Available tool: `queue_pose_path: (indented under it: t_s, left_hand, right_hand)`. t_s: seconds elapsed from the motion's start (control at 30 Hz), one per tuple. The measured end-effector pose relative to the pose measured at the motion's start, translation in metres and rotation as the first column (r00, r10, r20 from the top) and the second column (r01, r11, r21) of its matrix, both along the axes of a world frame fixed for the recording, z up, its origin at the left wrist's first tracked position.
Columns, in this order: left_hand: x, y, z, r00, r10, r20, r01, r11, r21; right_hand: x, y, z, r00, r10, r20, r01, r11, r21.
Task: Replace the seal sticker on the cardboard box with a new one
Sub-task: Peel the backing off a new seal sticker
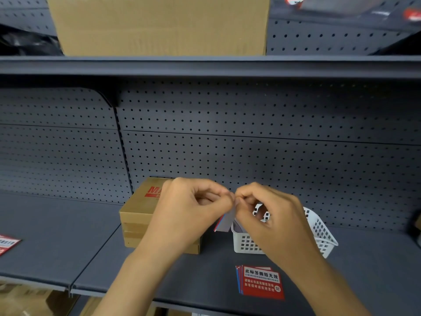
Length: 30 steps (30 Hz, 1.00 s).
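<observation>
Pinching one seal sticker (224,221) between both hands, left hand (193,210) and right hand (271,215) are meeting fingertip to fingertip; sticker is hanging lengthwise downward. Cardboard box (139,215) is lying behind the left hand, nearer it.

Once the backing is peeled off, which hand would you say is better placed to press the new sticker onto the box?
Probably the left hand: it hovers directly over the box, while the right hand is over the white basket. Both pinch the sticker between them.
</observation>
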<state>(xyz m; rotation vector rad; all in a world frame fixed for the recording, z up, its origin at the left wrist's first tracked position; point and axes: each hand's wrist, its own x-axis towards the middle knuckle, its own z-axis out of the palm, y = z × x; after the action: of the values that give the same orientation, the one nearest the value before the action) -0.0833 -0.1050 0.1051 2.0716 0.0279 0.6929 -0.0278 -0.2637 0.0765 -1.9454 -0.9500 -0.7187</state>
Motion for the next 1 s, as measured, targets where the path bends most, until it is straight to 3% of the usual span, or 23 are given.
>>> queue_pose_path:
  t_s: [0.27, 0.47, 0.53, 0.63, 0.7, 0.77, 0.8, 0.83, 0.9, 0.93, 1.0]
  left_hand:
    - [0.0, 0.001, -0.008, 0.996, -0.051, 0.079, 0.036, 0.981, 0.191]
    - [0.001, -0.003, -0.012, 0.99, -0.103, 0.091, 0.106, 0.994, -0.027]
    - [0.003, 0.001, -0.015, 0.988, -0.116, 0.104, 0.119, 0.993, -0.018]
    - [0.004, 0.006, -0.017, 0.979, -0.11, 0.171, 0.078, 0.98, 0.183]
    - [0.003, 0.006, -0.018, 0.974, -0.103, 0.204, 0.062, 0.978, 0.199]
    - [0.004, 0.003, -0.02, 0.975, -0.042, 0.219, 0.029, 0.997, 0.066]
    - [0.003, 0.001, -0.021, 0.984, -0.01, 0.18, 0.03, 0.994, -0.107]
    - [0.002, 0.0, -0.02, 0.993, -0.022, 0.118, 0.059, 0.943, -0.328]
    - [0.002, 0.003, -0.021, 0.979, -0.206, -0.004, 0.146, 0.707, -0.692]
    - [0.0, 0.004, -0.02, 0.953, -0.303, -0.023, 0.179, 0.622, -0.762]
    - [-0.004, 0.006, -0.018, 0.919, -0.394, -0.001, 0.234, 0.549, -0.802]
  right_hand:
    - [-0.001, 0.001, -0.001, 0.998, 0.022, -0.063, -0.02, 0.999, 0.034]
    - [0.002, 0.002, -0.003, 0.989, 0.061, -0.136, -0.038, 0.986, 0.163]
    - [0.006, -0.002, -0.003, 0.99, 0.04, -0.135, -0.017, 0.986, 0.167]
    - [0.012, -0.006, -0.005, 0.998, -0.063, -0.006, 0.063, 0.998, 0.02]
    - [0.013, -0.004, -0.003, 0.99, -0.1, 0.096, 0.1, 0.995, 0.007]
    - [0.012, -0.003, -0.004, 0.966, -0.137, 0.221, 0.122, 0.989, 0.078]
    - [0.012, -0.003, -0.004, 0.939, -0.165, 0.301, 0.136, 0.984, 0.115]
    - [0.012, -0.004, -0.006, 0.904, -0.189, 0.385, 0.147, 0.98, 0.136]
    - [0.013, -0.008, -0.009, 0.838, -0.196, 0.51, 0.155, 0.98, 0.122]
    - [0.014, -0.01, -0.01, 0.814, -0.19, 0.549, 0.16, 0.982, 0.104]
    - [0.016, -0.012, -0.012, 0.792, -0.173, 0.586, 0.158, 0.984, 0.077]
